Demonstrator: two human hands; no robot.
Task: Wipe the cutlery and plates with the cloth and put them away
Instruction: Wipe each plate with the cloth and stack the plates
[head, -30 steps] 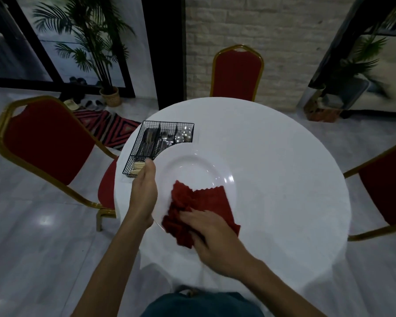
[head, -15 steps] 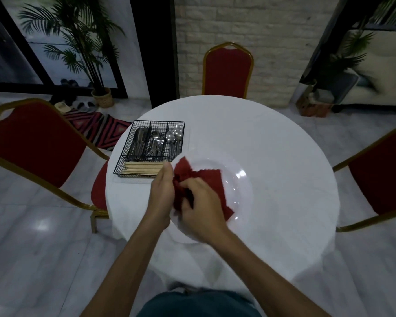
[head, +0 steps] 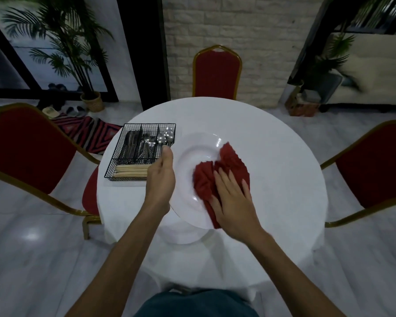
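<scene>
Plate wiping in progress. Left hand (head: 161, 177) grip clamped on the near-left rim of the plate (head: 198, 148), held above the surface (head: 272, 156). Right hand (head: 232, 200) grip spread flat, pressing the cloth (head: 229, 163) onto the plate face. Sweep in overlapping arcs away from the rim grip; keep pressure even. Cutlery tray (head: 114, 165) just beyond the left grip.

One plate (head: 192, 156), one cloth (head: 224, 170), one basket (head: 142, 126), three chairs (head: 216, 72).

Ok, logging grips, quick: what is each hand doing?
Left hand: closed on the white round plate's rim.
Right hand: open, flat, pressing the crumpled red cloth onto it.
</scene>
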